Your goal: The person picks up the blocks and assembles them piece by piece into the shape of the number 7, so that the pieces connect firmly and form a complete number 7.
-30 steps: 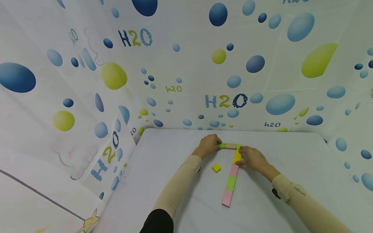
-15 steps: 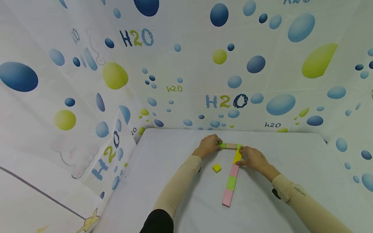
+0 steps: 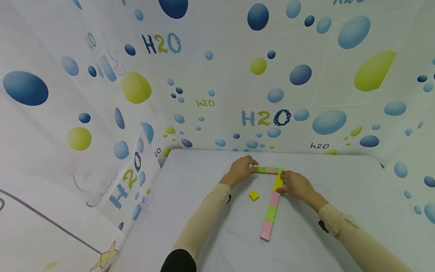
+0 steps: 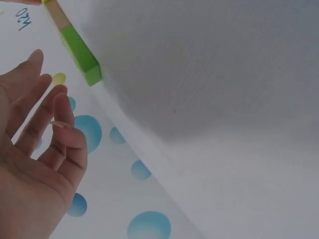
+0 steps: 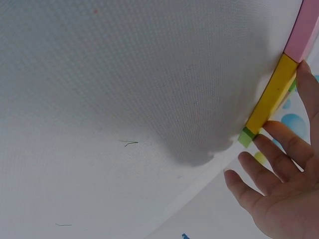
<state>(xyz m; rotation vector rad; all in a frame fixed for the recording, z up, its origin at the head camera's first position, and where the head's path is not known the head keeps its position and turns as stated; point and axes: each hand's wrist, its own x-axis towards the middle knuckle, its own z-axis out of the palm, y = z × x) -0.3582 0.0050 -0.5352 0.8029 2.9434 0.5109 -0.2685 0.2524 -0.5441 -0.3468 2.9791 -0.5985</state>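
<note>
Coloured blocks lie in two joined rows on the white table. Along the far row are a green block [image 3: 260, 170], a wooden-coloured block [image 3: 271, 170] and a green end piece [image 3: 280, 170]. From there a yellow block [image 3: 277, 184], a pink block [image 3: 275, 199], a green block [image 3: 270, 214] and another pink block [image 3: 266, 230] run toward the front. My left hand [image 4: 45, 144] is beside the row's left end, its fingers loosely bent and apart from the green block. My right hand [image 3: 300, 185] touches the yellow block, thumb and forefinger spread along its length.
A loose yellow block [image 3: 254, 195] lies by itself left of the near row. Behind the table [image 3: 190, 211] hangs a white sheet printed with blue and green dots.
My left hand has drawn slightly left, off the green block, and its fingers have opened. The right hand keeps its place at the yellow block. The head view has shifted a little.
</note>
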